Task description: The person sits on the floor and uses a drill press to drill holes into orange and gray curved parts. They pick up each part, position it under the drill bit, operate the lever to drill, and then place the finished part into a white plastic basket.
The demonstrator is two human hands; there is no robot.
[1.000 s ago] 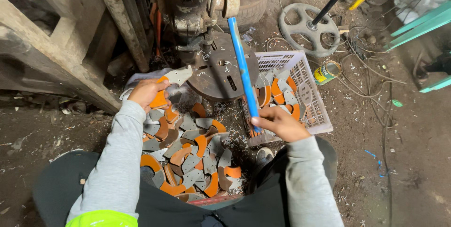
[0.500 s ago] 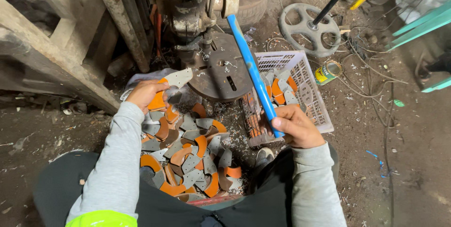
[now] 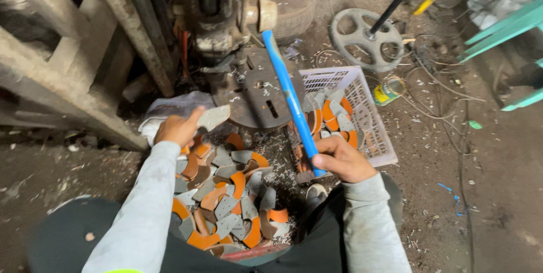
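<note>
Parts pile (image 3: 226,199) before machine plate (image 3: 260,95); basket (image 3: 370,131) right.

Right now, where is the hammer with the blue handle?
In the head view, the right hand grips the blue-handled hammer at centre, its head raised toward the machine, left of the white basket.

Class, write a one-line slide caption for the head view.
Right hand grips a blue-handled hammer; left hand holds a curved grey piece above a heap of orange-and-grey pieces.
</note>
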